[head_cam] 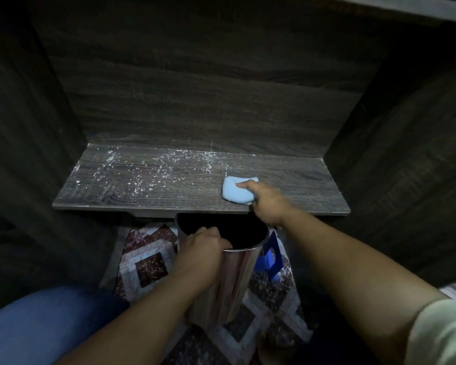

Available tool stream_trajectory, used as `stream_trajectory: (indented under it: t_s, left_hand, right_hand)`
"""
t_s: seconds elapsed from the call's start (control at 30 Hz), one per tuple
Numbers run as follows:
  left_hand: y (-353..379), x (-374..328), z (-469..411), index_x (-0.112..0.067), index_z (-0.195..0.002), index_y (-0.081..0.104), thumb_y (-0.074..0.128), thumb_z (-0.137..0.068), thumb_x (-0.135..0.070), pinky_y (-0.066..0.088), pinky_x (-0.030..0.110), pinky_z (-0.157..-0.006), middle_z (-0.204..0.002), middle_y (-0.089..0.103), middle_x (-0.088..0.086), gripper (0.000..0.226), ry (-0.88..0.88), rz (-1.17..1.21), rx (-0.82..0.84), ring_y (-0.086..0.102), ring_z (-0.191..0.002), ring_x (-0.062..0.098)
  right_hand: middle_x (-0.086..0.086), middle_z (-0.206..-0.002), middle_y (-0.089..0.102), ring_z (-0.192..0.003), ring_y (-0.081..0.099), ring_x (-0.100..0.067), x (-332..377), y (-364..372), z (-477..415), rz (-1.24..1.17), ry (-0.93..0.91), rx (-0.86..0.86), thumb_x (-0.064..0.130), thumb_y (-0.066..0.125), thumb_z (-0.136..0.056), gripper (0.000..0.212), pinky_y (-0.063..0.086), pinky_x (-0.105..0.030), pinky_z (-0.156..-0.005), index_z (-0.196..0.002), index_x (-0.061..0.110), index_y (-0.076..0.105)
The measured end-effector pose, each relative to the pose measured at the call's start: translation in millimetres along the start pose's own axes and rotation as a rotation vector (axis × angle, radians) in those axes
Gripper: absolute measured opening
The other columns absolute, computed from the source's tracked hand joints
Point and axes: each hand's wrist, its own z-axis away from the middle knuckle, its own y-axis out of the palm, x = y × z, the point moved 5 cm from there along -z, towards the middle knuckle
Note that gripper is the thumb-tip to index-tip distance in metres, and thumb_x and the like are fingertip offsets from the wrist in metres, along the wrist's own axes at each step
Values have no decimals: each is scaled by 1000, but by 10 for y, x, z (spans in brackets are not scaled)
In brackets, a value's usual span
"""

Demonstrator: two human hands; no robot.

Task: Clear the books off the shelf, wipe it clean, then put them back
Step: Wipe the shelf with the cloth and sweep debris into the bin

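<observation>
The dark wood-grain shelf (300, 180) holds no books, only white crumbs (148, 169) scattered on its left. The left hand (203, 246) grips the rim of a shiny metal bin (237, 264), probably light and slick, below the shelf's front edge. At front right, the right hand (267, 206) grips a soft folded pale-blue cloth (233, 192) in its fingers; it likely wipes best pressed flat.

shelf (148, 185) left open, bin (237, 262) below front

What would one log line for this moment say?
step: wiping | shelf: no books, white specks on left | right hand: holds blue cloth on shelf | left hand: grips metal bin rim below edge
</observation>
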Motion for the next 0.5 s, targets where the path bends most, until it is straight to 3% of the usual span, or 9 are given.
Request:
stream_trajectory:
  t_s: [0.1,0.27,0.5]
  left_hand:
    - [-31,-80,12,-33,-119,65,57,-89,-20,43,31,-86,-104,53,1,34,16,-38,-10,48,-104,23]
    - [-21,-152,15,-27,-116,67,53,-91,-20,44,30,-83,-104,54,2,29,39,-37,-24,49,-104,23]
    - [52,-151,-12,-28,-110,70,67,-82,-27,44,29,-78,-99,54,0,28,37,-22,9,49,-101,21]
  right_hand:
    - [-7,-143,46,-122,50,-26,40,-62,50,-71,-7,26,-5,48,-87,64,39,-24,-97,-141,30,47]
    - [-16,-129,50,-117,49,-29,-19,-342,194,-162,23,-311,-8,40,-90,63,29,-11,-86,-142,26,45]
    - [-19,-135,46,-123,46,-35,-412,-319,102,-41,146,-335,3,49,-93,55,33,-33,-106,-143,24,45]
